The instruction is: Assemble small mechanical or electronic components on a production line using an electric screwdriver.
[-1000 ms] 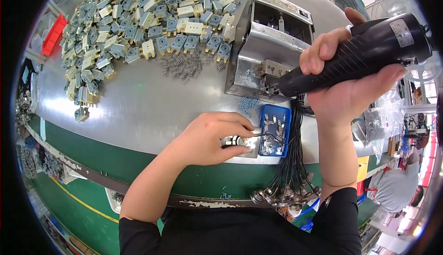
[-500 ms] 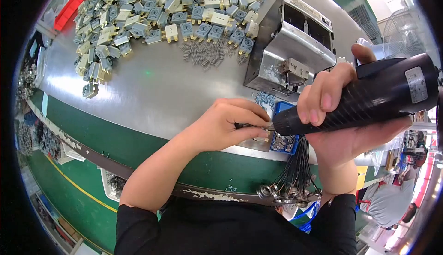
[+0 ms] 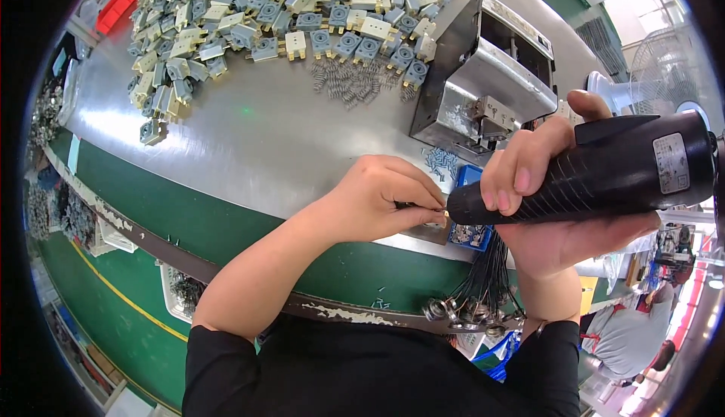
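Observation:
My right hand (image 3: 540,179) is wrapped around a thick black electric screwdriver (image 3: 623,166), held nearly level with its nose pointing left. The nose meets the fingertips of my left hand (image 3: 389,199), which pinch a small part just above the table's near edge. Most of that part is hidden by the fingers; a dark bit shows in the gap between thumb and forefinger. Right below the screwdriver's nose sits a blue tray (image 3: 483,242) of small metal pieces. Loose bluish screws (image 3: 440,162) lie just beyond my left fingertips.
A large heap of grey and cream block-shaped parts (image 3: 264,48) covers the far table, with coil springs (image 3: 353,84) before it. A metal machine (image 3: 495,77) stands beyond my right hand. Black wires (image 3: 487,266) with round metal ends hang over the edge. A person (image 3: 630,334) is at right.
The whole view has shifted slightly. The screwdriver's nose has come closer to my left fingertips, and the metal bit seen between them before is now mostly hidden. Both hands keep their grips.

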The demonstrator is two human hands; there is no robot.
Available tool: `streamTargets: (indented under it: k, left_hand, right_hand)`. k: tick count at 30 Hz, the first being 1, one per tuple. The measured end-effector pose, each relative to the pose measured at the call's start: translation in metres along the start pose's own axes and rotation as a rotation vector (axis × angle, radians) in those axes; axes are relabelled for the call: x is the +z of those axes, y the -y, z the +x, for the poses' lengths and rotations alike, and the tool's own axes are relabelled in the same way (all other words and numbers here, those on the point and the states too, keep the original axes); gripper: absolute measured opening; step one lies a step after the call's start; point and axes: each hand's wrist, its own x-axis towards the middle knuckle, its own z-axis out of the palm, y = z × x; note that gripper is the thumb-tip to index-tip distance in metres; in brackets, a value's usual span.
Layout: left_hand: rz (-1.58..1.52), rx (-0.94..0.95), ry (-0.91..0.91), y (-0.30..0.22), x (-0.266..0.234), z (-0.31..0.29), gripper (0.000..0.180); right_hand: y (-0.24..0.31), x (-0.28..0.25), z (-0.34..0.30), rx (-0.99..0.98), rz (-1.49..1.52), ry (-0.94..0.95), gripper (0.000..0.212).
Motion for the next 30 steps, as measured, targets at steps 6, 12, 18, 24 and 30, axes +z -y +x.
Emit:
streamTargets:
  k: [6,12,18,24,30]
  left_hand:
    - [0.0,0.019,0.009,0.007,0.003,-0.005,0.015]
    - [0.116,-0.067,0.166,-0.002,-0.001,0.0,0.031]
    - [0.155,-0.115,0.221,-0.001,0.0,-0.001,0.032]
    - [0.124,-0.174,0.233,0.001,0.002,-0.002,0.035]
    - [0.113,-0.112,0.19,0.006,0.006,-0.004,0.034]
  right_hand:
    - [-0.001,0.001,-0.002,0.012,0.094,0.075,0.119]
    - [-0.011,0.002,-0.009,-0.007,0.021,0.085,0.124]
    - [-0.02,-0.002,-0.01,0.015,0.024,0.052,0.126]
    - [-0.019,0.001,-0.013,0.047,-0.157,0.017,0.127]
    - [-0.026,-0.006,-0.011,0.057,-0.142,0.131,0.121]
